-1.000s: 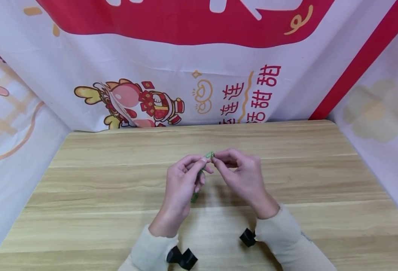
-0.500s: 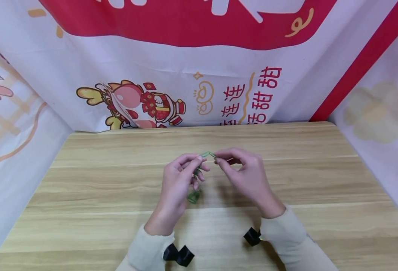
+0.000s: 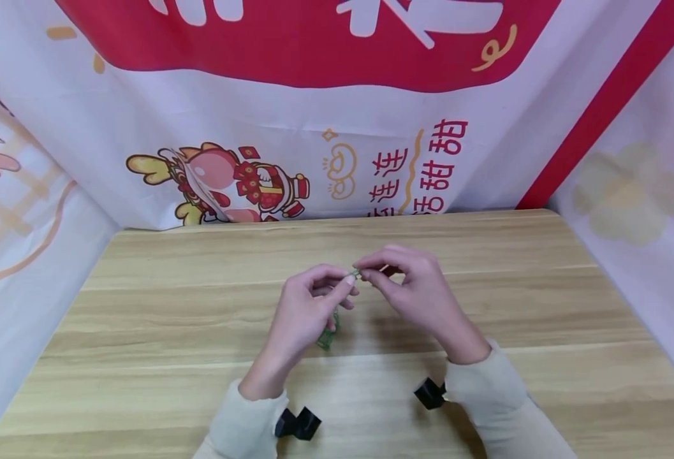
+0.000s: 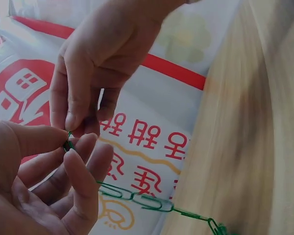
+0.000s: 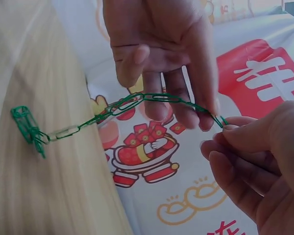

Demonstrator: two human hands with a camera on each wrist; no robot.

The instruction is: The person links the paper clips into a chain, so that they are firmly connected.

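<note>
A chain of green paper clips (image 5: 125,103) hangs from the hands, its lower end bunched on the wooden table. In the left wrist view, linked paper clips (image 4: 147,201) run from behind the curled fingers toward the table. My left hand (image 3: 305,306) pinches the upper end of the chain between thumb and forefinger. Close against it, my right hand (image 3: 414,287) pinches the end clip with thumb and fingertips. The fingertips nearly meet, and most of the clip between them is hidden.
The wooden table (image 3: 170,331) stretches out on all sides of the hands. A printed cloth (image 3: 268,108) with red lettering and cartoon figures hangs behind its far edge. Black camera mounts (image 3: 299,424) sit at both sleeves.
The hands drew slightly apart with a clip stretched between them, then came close together again. The loose chain below the left hand shifted a little. The head view tilted slightly.
</note>
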